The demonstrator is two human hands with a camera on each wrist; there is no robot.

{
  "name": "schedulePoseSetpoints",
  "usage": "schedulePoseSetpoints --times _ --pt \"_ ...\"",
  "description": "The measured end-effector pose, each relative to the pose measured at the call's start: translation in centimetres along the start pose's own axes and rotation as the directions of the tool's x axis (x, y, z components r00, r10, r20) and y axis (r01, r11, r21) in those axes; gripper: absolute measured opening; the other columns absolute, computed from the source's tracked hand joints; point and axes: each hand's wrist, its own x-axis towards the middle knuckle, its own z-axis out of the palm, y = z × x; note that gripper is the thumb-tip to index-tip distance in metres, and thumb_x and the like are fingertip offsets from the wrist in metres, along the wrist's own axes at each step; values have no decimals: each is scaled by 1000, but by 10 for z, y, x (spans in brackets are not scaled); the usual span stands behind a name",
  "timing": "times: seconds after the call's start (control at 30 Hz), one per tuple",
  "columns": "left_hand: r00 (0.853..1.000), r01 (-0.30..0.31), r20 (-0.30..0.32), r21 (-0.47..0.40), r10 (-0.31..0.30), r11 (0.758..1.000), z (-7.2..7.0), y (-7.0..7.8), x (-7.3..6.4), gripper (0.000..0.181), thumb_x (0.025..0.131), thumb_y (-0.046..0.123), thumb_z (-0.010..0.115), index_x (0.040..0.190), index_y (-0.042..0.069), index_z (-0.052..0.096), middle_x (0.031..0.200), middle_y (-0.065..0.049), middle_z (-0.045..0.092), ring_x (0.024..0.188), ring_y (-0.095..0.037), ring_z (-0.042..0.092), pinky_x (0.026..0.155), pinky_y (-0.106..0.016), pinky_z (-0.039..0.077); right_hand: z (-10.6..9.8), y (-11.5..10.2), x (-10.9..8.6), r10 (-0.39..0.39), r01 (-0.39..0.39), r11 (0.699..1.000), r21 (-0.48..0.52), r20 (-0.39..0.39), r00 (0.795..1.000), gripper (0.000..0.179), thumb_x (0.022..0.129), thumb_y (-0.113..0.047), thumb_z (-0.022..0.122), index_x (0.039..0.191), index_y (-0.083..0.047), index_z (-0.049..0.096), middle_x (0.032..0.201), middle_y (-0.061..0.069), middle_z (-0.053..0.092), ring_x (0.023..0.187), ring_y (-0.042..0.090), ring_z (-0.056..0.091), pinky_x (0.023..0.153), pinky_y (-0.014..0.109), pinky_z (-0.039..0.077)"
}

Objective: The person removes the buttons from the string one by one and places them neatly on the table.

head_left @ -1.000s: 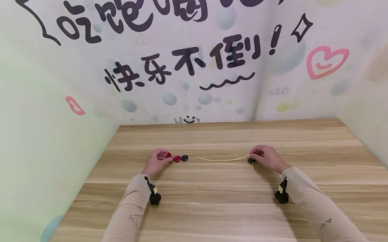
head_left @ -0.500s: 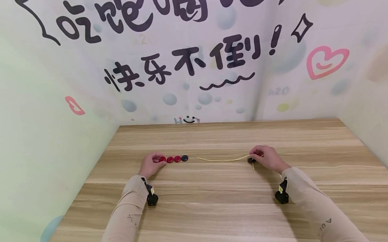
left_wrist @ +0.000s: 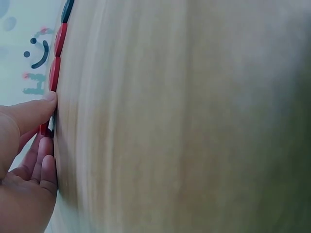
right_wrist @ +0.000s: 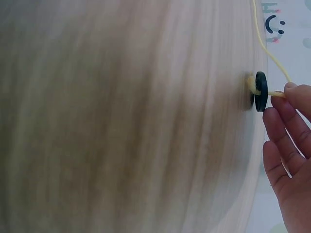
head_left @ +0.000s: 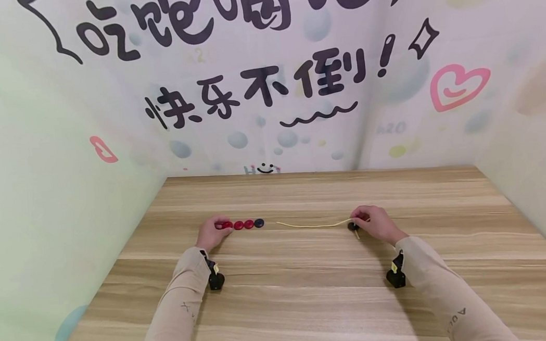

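Observation:
At the left end of a short row of round buttons, my left hand (head_left: 213,233) holds a red button (head_left: 227,225) between thumb and fingers, low at the tabletop. Two more red buttons, the nearer a red button (head_left: 239,225), and a dark button (head_left: 259,223) lie flat to its right. My right hand (head_left: 374,221) pinches a yellow cord (head_left: 314,226) between thumb and forefinger. On the cord hangs a black button (right_wrist: 261,92), just below the fingertips in the right wrist view. The cord's long free part stretches left across the table towards the dark button, without reaching it.
A wood-grain table (head_left: 299,294) lies beneath both hands. Behind it rises a white printed backdrop (head_left: 261,129), with pale walls at both sides. Each wrist carries a small black camera, such as the left camera (head_left: 216,282).
My left hand has moved left and brought a tilted red button down to the row's left end. My right hand stays nearly still; the cord's short tail swings slightly.

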Motion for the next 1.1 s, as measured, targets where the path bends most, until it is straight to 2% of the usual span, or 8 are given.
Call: schedulePoseSetpoints --times 0.27,0.53,0.73,0.9,1.1 --pt "1000 14 8 -6 -14 1000 1 0 1 32 76 2 66 106 -7 59 102 -20 60 86 -27 52 76 -33 42 0 0 0 -2 2 1000 9 -2 1000 3 83 -4 60 84 -3 63 77 3 62 69 16 55 61 29 45" --pt "999 21 26 -28 -20 999 -2 1 1 35 77 4 65 109 -8 56 105 -22 58 90 -30 53 80 -38 42 0 0 0 -5 6 1000 12 -4 1000 3 83 -3 60 83 -3 63 77 3 62 69 16 55 60 28 45" --pt "1000 15 17 -73 -14 997 -1 16 1 42 78 8 66 115 -7 53 110 -23 56 97 -33 53 84 -41 42 -1 -4 -1 2 -2 1000 17 7 1000 4 83 -3 59 84 -3 63 77 4 62 69 15 55 61 27 45" --pt "998 -45 44 -127 51 991 13 33 2 42 78 8 67 116 -5 53 113 -22 53 99 -32 53 84 -41 43 -1 -7 1 -22 22 1000 14 -3 1000 5 83 -5 60 84 -2 63 76 3 62 69 16 55 61 28 46" --pt "983 -134 98 -206 157 969 40 57 -2 39 77 4 67 112 -7 54 108 -23 56 96 -31 54 84 -41 43 3 -10 3 -44 44 999 15 0 999 3 82 -5 62 83 -3 64 76 3 62 68 15 55 60 28 45"
